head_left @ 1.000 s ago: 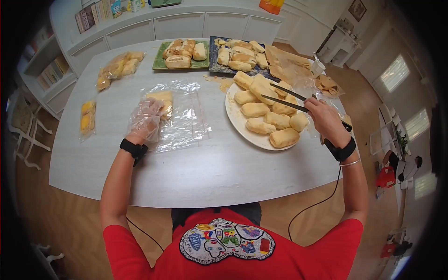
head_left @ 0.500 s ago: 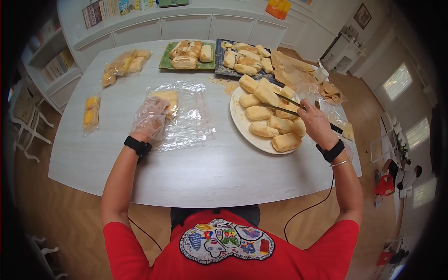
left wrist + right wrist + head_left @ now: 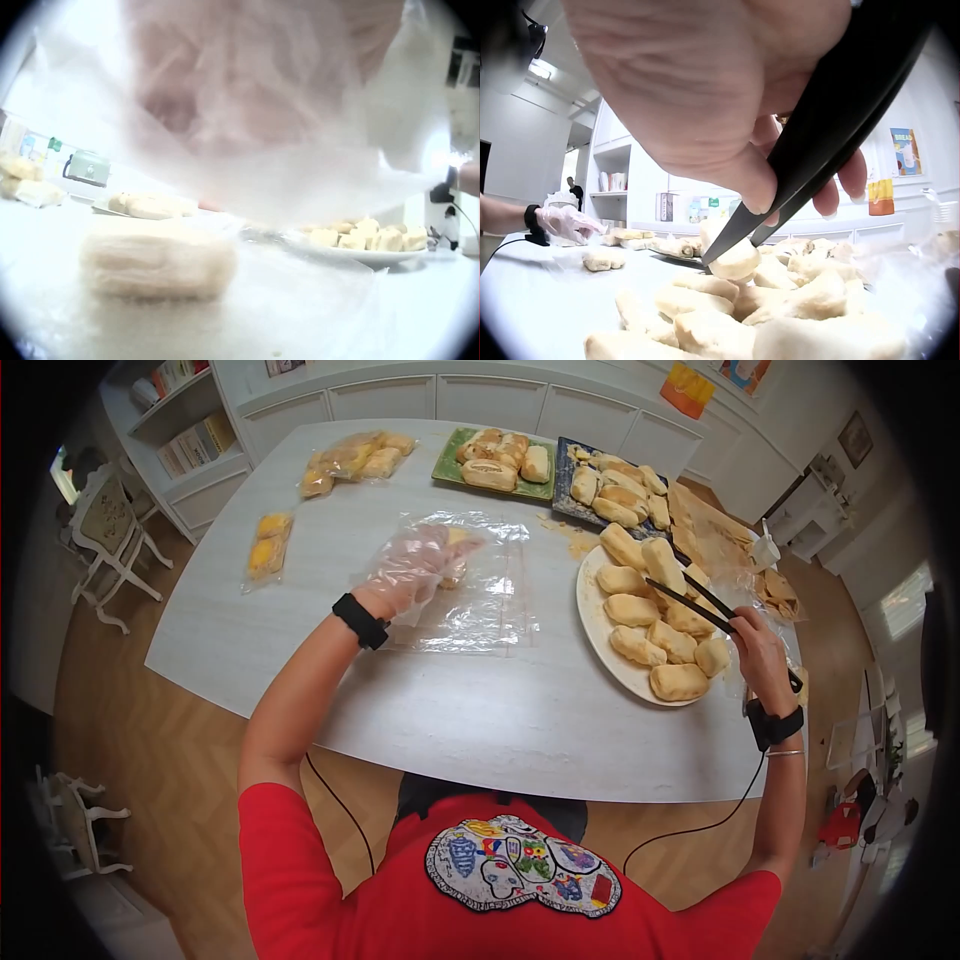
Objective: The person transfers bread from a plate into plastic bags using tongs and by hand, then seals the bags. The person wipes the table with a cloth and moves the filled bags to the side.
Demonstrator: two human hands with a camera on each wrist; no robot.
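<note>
My left hand (image 3: 412,565), in a clear plastic glove, hangs over a pale bread roll (image 3: 161,266) that sits on a flat clear plastic bag (image 3: 490,622). In the right wrist view a gap shows between that gloved hand (image 3: 570,225) and the roll under it. My right hand (image 3: 765,650) grips black tongs (image 3: 690,605), thumb on one side and fingers on the other. The tong tips straddle a roll (image 3: 735,259) on the pile. More rolls (image 3: 632,645) crowd the white plate (image 3: 592,635) beneath.
Behind stand a green plate (image 3: 448,472) and a dark blue tray (image 3: 572,500), both with rolls. Bagged rolls (image 3: 355,460) and a filled packet (image 3: 268,548) lie at left. Brown paper (image 3: 700,520) and a white cup (image 3: 765,552) are at the back right.
The head view has swung, so the table sits further right in it. My left hand has shifted forward over the roll and covers more of it. The tongs stay at the same roll on the plate.
</note>
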